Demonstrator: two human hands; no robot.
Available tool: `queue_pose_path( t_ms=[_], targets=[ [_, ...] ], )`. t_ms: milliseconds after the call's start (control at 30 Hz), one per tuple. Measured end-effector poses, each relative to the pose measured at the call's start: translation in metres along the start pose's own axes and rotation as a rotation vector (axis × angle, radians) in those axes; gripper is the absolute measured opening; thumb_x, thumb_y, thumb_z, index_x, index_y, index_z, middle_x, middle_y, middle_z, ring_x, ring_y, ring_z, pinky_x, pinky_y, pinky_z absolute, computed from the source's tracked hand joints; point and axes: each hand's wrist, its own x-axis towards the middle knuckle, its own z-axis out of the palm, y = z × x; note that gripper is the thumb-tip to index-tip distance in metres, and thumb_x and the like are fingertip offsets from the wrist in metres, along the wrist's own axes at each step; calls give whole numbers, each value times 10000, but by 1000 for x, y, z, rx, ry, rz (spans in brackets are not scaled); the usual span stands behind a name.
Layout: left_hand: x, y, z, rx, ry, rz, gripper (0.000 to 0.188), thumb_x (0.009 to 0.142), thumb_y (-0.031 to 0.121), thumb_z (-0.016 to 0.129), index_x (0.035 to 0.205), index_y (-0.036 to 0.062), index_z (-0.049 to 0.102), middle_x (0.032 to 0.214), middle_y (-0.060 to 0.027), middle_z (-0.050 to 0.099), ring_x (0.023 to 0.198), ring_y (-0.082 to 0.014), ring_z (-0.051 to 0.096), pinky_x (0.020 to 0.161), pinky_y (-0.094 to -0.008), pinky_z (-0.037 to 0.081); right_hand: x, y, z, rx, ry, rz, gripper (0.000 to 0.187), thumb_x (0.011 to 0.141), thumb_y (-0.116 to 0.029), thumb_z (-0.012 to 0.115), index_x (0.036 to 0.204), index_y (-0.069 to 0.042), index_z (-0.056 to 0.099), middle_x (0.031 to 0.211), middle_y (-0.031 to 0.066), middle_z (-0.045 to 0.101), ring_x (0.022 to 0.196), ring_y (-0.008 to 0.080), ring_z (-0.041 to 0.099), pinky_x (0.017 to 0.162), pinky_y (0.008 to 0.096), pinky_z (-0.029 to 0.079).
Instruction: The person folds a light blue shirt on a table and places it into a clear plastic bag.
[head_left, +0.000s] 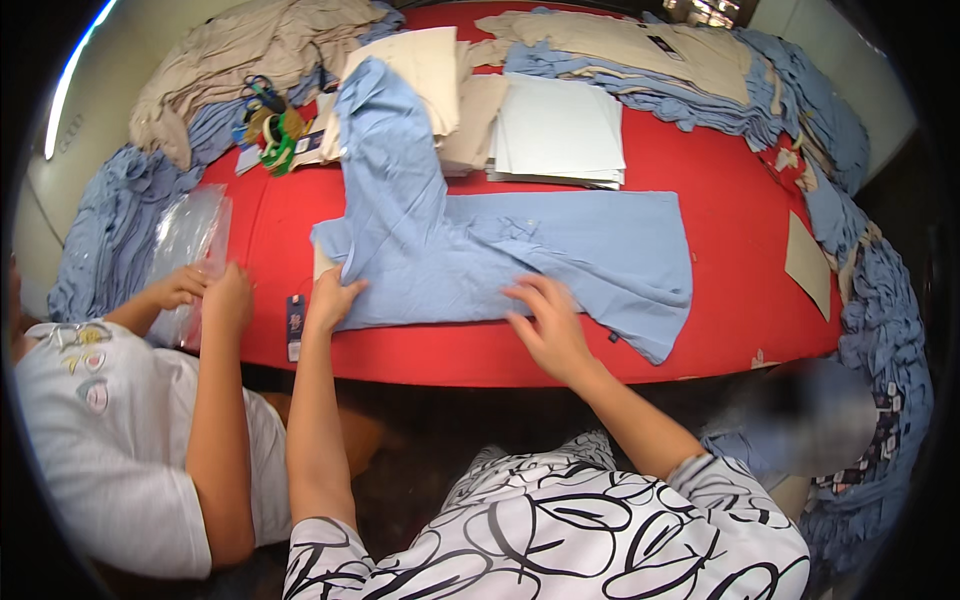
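Note:
A light-blue shirt [420, 270] lies part folded on the red table, one sleeve stretched toward the far side and its lower part spread to the right. At the shirt's left end, my left hand [332, 300] pinches the edge of the cloth. A pale card [323, 262] peeks out from under the fabric there. My right hand [545, 325] rests on the near edge of the shirt with its fingers apart, a little blurred. A dark hang tag [294, 325] lies just left of my left wrist.
Beyond the shirt stand a stack of white sheets [560, 130] and folded beige garments [425, 75]. Rolls of tape [277, 145] and scissors [264, 92] sit at back left. Blue and beige clothes [640, 70] ring the table [740, 230]. At left, a co-worker's hands [215, 290] handle clear plastic bags [190, 235].

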Motion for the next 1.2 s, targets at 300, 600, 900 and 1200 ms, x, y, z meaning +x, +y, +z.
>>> queue_pose_path(
  t_ms=[300, 600, 900, 1200],
  targets=[
    [47, -9, 67, 313, 604, 445, 264, 832, 11, 607, 1095, 13, 580, 1116, -152, 620, 1074, -380, 555, 932, -458, 447, -109, 151, -151, -575, 343, 234, 219, 884, -117, 609, 1079, -17, 613, 1045, 183, 590, 1021, 372, 532, 926, 475, 405],
    [76, 3, 62, 474, 584, 247, 223, 927, 148, 614, 1081, -12, 590, 1042, -187, 619, 989, -396, 558, 866, -474, 443, 76, 183, -165, -747, 403, 395, 247, 928, -259, 613, 1137, -128, 635, 1108, 95, 619, 1077, 301, 557, 910, 511, 432],
    [27, -1, 100, 403, 674, 234, 286, 852, 22, 596, 1134, -16, 570, 1091, -236, 617, 1042, -442, 555, 899, -508, 432, 7, 201, -137, -812, 130, 277, 490, 972, -343, 550, 1405, -119, 496, 1537, 87, 385, 1455, 294, 280, 1196, 515, 159],
    [1, 34, 85, 95, 560, 42, 136, 884, 126, 659, 957, 12, 644, 881, -193, 660, 806, -377, 634, 702, -422, 472, 91, 164, -148, -460, 21, 49, 340, 908, -288, 653, 1171, -72, 635, 1291, 161, 579, 1223, 331, 499, 1030, 474, 362]
  ],
)
